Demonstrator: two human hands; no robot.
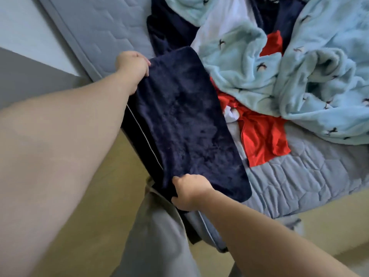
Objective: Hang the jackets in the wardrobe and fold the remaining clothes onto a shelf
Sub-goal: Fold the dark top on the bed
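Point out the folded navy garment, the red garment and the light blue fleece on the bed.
navy garment (191, 124): head view, middle of its folded top face.
red garment (263, 138): head view, its flat lower panel on the mattress.
light blue fleece (319, 76): head view, a rumpled fold mid-pile.

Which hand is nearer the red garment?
Right. The right hand grips the navy fleece's near end, just below the red garment; the left hand grips the far end, across the fleece.

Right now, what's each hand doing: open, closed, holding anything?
Left hand: closed, gripping the far end of the folded navy fleece garment.
Right hand: closed, gripping the near end of the same garment.
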